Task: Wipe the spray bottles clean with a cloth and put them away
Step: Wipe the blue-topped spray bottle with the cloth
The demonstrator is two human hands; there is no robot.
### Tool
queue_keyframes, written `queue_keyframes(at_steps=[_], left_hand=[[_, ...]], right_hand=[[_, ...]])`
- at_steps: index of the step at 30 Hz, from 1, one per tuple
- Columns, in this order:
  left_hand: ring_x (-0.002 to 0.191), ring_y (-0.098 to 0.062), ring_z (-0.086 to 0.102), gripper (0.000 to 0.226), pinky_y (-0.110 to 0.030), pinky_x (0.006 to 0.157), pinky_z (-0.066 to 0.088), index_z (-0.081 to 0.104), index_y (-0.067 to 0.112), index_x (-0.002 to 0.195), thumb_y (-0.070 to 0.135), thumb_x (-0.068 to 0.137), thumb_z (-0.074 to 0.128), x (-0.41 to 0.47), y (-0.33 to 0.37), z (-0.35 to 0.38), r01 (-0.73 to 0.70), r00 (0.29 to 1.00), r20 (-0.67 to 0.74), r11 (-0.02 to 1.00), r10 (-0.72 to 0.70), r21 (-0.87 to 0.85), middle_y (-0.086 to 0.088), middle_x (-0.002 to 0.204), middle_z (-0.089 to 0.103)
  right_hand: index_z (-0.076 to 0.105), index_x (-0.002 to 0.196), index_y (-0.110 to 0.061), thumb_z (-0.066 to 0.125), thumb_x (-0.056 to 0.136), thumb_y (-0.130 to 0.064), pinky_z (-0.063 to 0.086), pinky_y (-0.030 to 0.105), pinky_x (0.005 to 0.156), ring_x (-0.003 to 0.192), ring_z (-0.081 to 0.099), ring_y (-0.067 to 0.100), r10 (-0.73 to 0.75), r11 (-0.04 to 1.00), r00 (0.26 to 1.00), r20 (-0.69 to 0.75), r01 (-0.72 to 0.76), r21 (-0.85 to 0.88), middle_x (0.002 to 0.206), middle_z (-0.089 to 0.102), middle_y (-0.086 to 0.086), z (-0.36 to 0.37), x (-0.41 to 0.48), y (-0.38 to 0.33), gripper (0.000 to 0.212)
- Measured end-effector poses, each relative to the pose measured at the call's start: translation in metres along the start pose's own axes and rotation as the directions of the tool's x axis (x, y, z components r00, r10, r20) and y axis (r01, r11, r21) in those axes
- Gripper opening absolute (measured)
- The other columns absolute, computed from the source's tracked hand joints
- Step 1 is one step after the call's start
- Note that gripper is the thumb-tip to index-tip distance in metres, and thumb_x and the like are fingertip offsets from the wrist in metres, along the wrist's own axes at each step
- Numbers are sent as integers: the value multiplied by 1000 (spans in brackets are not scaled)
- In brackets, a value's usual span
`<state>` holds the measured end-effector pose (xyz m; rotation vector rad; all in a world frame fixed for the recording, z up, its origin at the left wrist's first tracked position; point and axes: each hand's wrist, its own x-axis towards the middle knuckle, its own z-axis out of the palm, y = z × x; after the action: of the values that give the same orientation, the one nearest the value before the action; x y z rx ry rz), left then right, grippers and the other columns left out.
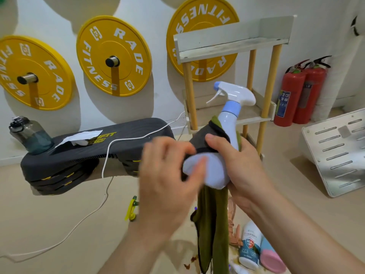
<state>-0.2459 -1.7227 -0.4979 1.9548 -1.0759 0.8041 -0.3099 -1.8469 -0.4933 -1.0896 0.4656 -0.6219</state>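
Plates: yellow weight plates (113, 56) hang on pegs on the white wall, far left to centre.
Jug: a smoky water jug (29, 133) stands on the left end of the surface.
Surface: a dark padded surface (79, 153) on stacked dark risers; a white paper (79, 136) lies on it beside the jug.
Cable: a white cable (105, 161) runs over the surface and trails down to the floor.
Clip: a small yellow clip-like thing (132, 208) lies on the floor, partly behind the left wrist.
Left hand: the left hand (167, 178) is blurred; its fingers (183, 148) are curled onto the cloth's dark edge, with the thumb against the bottle's pale base, pinching the cloth there.
Cloth: an olive cloth (211, 224) is wrapped round the bottle's lower body, and its tail hangs straight down.
Spray bottle: the spray bottle (229, 123) is held in mid-air in front of the rack. It is tilted, base toward the camera, with its white trigger head up and its nozzle pointing left.
Right hand: the right hand (241, 165) grips the bottle through the cloth, thumb on top and fingers wrapped behind.
Rack: a white-shelved rack (233, 46) with yellow posts stands against the wall.
Floor bottles: a white bottle (249, 244) and a pink bottle (273, 259) lie touching on the floor, under the right forearm.
Extinguishers: two red extinguishers (304, 91) stand right of the rack.
Panel: a slotted white panel (335, 151) stands tilted at the far right.
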Motion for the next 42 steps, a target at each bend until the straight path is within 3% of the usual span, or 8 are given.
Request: queue_keyframes(at_steps=[7, 14, 20, 25, 28, 31, 37, 42], left_hand=[[95, -3, 61, 66, -33, 83, 54, 51, 40, 113, 77, 58, 58, 7, 0, 15, 585, 799, 358, 761, -483, -280, 16, 107, 60], [107, -20, 70, 34, -26, 66, 55, 53, 35, 134, 29, 101, 48, 13, 0, 8, 738, 663, 617, 231, -424, -634, 0, 120, 71], [116, -15, 65, 65, -46, 93, 56, 50, 39, 138, 40, 76, 72, -8, 24, 10, 682, 732, 601, 333, -321, -651, 11, 129, 65], [109, -12, 68, 77, -22, 81, 55, 52, 31, 137, 38, 64, 76, -20, 30, 5, 677, 732, 649, 329, -206, -659, 9, 123, 69], [107, -5, 68, 64, -20, 82, 54, 58, 32, 129, 31, 68, 79, -14, 26, 7, 618, 786, 540, 357, -302, -700, 16, 119, 70], [108, -13, 69, 46, -37, 88, 57, 60, 36, 124, 32, 81, 75, 6, 8, 3, 601, 780, 452, 314, -432, -735, 9, 118, 72], [105, -13, 70, 37, -23, 80, 56, 54, 34, 134, 35, 97, 54, 18, -3, -1, 566, 762, 398, 225, -511, -793, 5, 119, 71], [118, 5, 58, 46, -11, 89, 48, 52, 43, 133, 49, 89, 62, -9, 18, 9, 526, 847, 396, 457, -354, -717, 22, 132, 61]], right_hand=[[60, 126, -42, 56, 97, -40, 52, 33, 96, 108, 66, 2, -66, 978, 973, 222, 107, -180, 118, 70, -16, 6, -12, 3, 29], [22, 141, -62, 27, 94, -64, 16, 30, 120, 143, 11, -7, -324, 550, 838, 438, 544, -634, 150, 18, -35, 5, -20, 18, 48], [9, 131, -70, 24, 87, -70, 0, 44, 125, 146, -10, -9, -382, 619, 879, 286, 473, -627, 150, -6, -39, -3, 8, -13, 47], [11, 158, -39, 27, 87, -65, 8, 38, 126, 151, 10, 2, -360, 750, 927, 100, 352, -559, 165, 13, -17, -16, 20, -43, 77], [18, 156, -35, 36, 98, -56, 13, 21, 122, 146, 16, -3, -325, 801, 911, 255, 408, -438, 164, 20, -14, -4, 4, -23, 65], [19, 157, -30, 45, 99, -43, 22, 40, 123, 149, 23, 5, -320, 826, 845, 428, 471, -311, 162, 27, -11, 8, -20, 11, 65], [-11, 151, -51, 33, 98, -61, 2, 37, 125, 145, -22, -7, -251, 665, 790, 559, 560, -493, 160, -20, -28, 20, -52, 37, 71], [41, 134, -43, 49, 88, -71, 49, 35, 104, 116, 58, -4, -278, 873, 922, 268, 359, -329, 127, 59, -12, 13, -14, 0, 54]])
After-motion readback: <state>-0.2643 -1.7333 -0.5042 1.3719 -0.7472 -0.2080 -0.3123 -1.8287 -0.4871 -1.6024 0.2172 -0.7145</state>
